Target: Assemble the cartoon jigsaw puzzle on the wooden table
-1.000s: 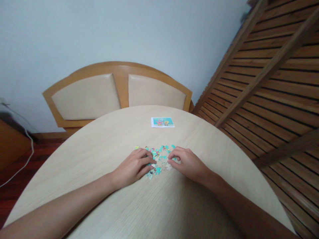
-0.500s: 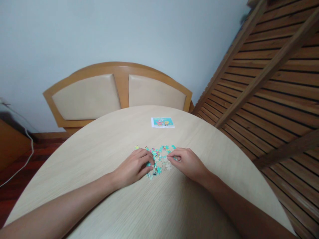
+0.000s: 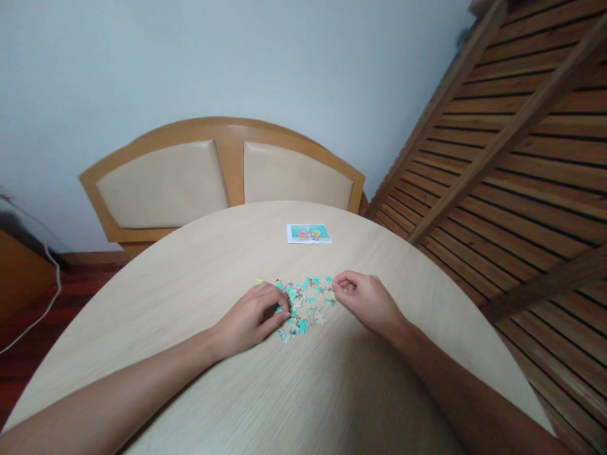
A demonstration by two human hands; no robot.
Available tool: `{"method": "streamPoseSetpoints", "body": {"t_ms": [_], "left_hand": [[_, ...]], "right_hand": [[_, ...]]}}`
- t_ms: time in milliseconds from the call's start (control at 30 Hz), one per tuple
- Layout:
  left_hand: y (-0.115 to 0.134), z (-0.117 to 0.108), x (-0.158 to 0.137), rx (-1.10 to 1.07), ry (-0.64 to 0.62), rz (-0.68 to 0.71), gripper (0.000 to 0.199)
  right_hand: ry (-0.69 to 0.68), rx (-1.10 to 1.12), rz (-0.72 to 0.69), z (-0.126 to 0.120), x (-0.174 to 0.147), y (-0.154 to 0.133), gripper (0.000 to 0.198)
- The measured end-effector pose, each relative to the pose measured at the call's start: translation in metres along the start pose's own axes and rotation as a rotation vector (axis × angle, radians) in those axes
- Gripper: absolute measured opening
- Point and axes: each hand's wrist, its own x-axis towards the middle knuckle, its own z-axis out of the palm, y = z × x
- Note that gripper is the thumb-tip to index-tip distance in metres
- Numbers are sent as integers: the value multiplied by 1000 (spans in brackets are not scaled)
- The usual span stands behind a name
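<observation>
A loose spread of small jigsaw puzzle pieces (image 3: 302, 325) lies on the round table, many turquoise, others pale or with pink and yellow bits. At its left edge rests my left hand (image 3: 258, 316), its fingers curled and the thumb tip meeting the index finger over the pieces; whatever is between them is hidden. My right hand (image 3: 367, 300) is at the right edge of the spread, thumb and index finger pinched on a small pale puzzle piece (image 3: 328, 288). A pale piece (image 3: 320, 317) lies face down between the hands.
Beyond the pieces lies a picture card (image 3: 309, 234) with cartoon figures on turquoise. The light wooden table (image 3: 199, 278) has a curved far edge. Behind it stands a padded headboard (image 3: 165, 183) against the wall, and wooden slats (image 3: 521, 177) lean at the right.
My right hand has moved right and slightly away from me, from the pale pieces to the spread's right edge. My left thumb and index finger have drawn closer together.
</observation>
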Motion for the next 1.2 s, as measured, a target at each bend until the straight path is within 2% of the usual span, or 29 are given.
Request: {"method": "streamPoseSetpoints", "body": {"t_ms": [200,367,500,733,900,1033,1133,1200], "left_hand": [[-2,1,-1,-14,61,-90,13],[-2,0,-2,-37,92,-151,15],[-2,1,-1,-39,116,-185,17],[-1,1,-1,-62,155,-181,18],[1,0,-1,-76,153,-140,15],[2,0,0,-52,138,-83,13],[5,0,0,-28,133,-32,12],[7,0,1,-20,127,-7,13]], "right_hand": [[56,-337,-14,-14,5,11,13],[-2,-639,-86,-18,6,8,16],[-71,-714,-141,-17,5,5,19],[-68,-688,-269,-15,3,8,18],[-22,-665,-272,-12,2,7,20],[71,-423,-326,-3,-5,-8,11],[104,-187,-442,9,-16,-25,3],[98,-107,-504,18,-23,-35,6]]}}
